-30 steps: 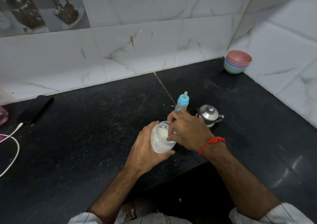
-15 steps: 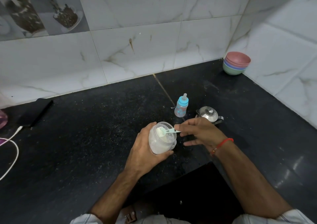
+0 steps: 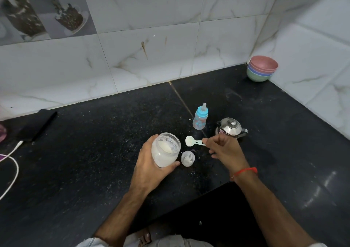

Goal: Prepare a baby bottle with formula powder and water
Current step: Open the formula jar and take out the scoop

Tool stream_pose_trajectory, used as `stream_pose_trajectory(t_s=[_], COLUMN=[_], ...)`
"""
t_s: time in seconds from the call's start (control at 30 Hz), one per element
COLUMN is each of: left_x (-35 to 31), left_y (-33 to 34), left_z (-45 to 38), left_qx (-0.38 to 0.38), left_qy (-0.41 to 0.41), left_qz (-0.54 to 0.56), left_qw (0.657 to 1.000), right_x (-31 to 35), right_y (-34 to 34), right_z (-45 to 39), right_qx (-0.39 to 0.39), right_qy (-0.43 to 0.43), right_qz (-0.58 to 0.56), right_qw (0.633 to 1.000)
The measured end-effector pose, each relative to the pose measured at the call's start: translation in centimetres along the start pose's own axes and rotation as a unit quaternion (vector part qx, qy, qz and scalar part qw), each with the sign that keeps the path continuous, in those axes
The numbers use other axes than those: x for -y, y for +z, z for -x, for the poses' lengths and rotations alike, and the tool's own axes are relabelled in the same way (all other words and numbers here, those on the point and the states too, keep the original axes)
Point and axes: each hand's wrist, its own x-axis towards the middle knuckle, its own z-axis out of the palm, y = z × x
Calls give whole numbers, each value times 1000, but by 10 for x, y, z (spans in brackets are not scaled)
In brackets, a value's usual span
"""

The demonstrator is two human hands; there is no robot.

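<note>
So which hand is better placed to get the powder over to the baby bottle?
Right, probably: the right hand already holds the loaded scoop nearest the baby bottle, while the left hand grips the powder jar.

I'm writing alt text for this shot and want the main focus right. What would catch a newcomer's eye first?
Dead centre, the left hand grips an open jar of white powder while the right hand lifts a heaped scoop beside it. Behind them, on the black counter, stand a blue-capped baby bottle and a small steel pot. Stacked pastel bowls brighten the far right corner.
</note>
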Motion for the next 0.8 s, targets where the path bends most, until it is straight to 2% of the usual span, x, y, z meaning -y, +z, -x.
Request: stream_pose_trajectory(t_s=[0.1,0.17,0.37,0.5,0.8], left_x=[5,7,10,9,6], left_y=[-4,-5,-3,-3,-1], left_z=[-2,-2,-5,-5,-6], left_qx=[-12,-16,-18,-16,-9], left_qy=[-4,-5,-11,-10,-5], left_qz=[-10,-10,-4,0,-3], left_qw=[1000,1000,1000,1000,1000], right_x=[-22,-34,-58,-69,-78], right_y=[10,16,26,24,25], right_z=[0,5,18,17,22], right_qx=[-59,-73,-99,-115,-136], right_qy=[-76,-125,-344,-405,-446], right_qz=[128,228,397,399,354], right_qw=[987,963,845,814,811])
